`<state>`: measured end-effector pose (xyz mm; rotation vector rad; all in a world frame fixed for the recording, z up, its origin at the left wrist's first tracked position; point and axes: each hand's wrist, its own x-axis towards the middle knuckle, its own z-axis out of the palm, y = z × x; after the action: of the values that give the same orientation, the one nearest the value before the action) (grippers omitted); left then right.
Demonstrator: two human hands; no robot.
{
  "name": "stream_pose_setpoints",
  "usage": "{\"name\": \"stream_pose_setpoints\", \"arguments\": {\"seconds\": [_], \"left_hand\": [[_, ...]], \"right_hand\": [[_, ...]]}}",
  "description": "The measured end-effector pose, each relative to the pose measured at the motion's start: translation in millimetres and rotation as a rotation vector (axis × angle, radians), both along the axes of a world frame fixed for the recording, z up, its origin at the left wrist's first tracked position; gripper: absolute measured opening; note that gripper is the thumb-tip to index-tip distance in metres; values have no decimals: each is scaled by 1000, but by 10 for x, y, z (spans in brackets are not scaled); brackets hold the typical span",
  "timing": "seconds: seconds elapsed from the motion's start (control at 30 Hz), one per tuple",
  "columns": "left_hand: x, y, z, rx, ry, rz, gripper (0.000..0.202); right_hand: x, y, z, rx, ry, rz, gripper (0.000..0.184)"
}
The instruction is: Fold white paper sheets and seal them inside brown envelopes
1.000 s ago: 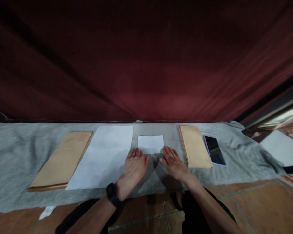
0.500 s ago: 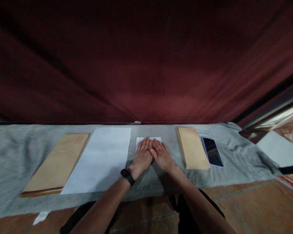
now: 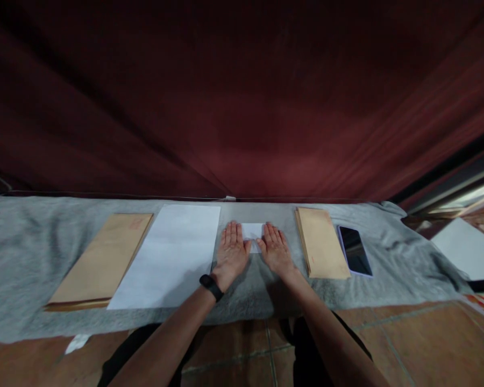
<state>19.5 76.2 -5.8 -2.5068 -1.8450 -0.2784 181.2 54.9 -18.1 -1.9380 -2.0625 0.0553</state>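
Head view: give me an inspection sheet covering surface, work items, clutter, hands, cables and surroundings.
Surface: grey cloth, wrinkled toward the right end.
Work items: small white paper between and partly under the hands; large white paper and larger kraft envelopes to its left; smaller kraft envelopes to its right.
Clutter: smartphone beside the smaller envelopes; white scrap on the floor.
Hands: left hand and right hand palm-down, fingers extended; black wristband on the left wrist.
Cables: thin line along the far edge; cannot confirm it is a cable.
Surroundings: dark red curtain beyond; tiled floor below.
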Motion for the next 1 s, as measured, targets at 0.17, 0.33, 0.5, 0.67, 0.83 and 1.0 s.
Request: {"name": "stream_pose_setpoints", "arguments": {"seconds": [0.17, 0.33, 0.5, 0.67, 0.83, 1.0], "left_hand": [[-75, 27, -16, 50, -47, 35, 65], [-31, -83, 58, 82, -93, -67, 61], [117, -370, -44, 53, -72, -306, 64], [138, -501, -171, 77, -36, -310, 70], [25, -535, -84, 35, -47, -278, 64], [-101, -599, 12, -17, -22, -229, 70]], "right_hand": [[50, -4, 28, -16, 6, -17, 64], [0, -41, 144, -39, 69, -30, 67], [-164, -182, 183, -83, 189, 182, 62], [-229, -318, 112, -115, 201, 255, 64], [-126, -366, 54, -79, 122, 231, 62], [-4, -430, -11, -36, 42, 232, 63]]}}
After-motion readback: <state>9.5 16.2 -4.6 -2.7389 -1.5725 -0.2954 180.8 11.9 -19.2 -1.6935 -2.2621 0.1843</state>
